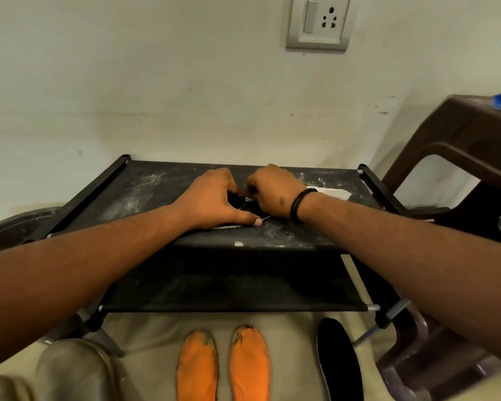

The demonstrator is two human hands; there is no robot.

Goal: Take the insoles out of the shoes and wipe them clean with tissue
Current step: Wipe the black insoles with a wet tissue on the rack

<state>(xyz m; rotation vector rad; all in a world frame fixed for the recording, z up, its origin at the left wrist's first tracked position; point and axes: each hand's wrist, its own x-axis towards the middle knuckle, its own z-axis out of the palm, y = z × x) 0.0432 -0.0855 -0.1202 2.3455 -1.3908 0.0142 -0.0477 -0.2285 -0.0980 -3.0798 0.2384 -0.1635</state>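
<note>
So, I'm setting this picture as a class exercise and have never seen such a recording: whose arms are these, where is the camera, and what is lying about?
There is no machine here. The camera sits on a person's head, looking forward and down, so the two bare arms are the wearer's own. There is only this one view.

Both hands work on the dusty top shelf of a black fabric rack against the wall. The left hand presses down on a dark insole, mostly hidden under it. The right hand, with a black band at the wrist, is curled over the same spot; what it pinches is hidden. White tissue lies behind it.

On the floor lie two orange insoles and one black insole.
</note>
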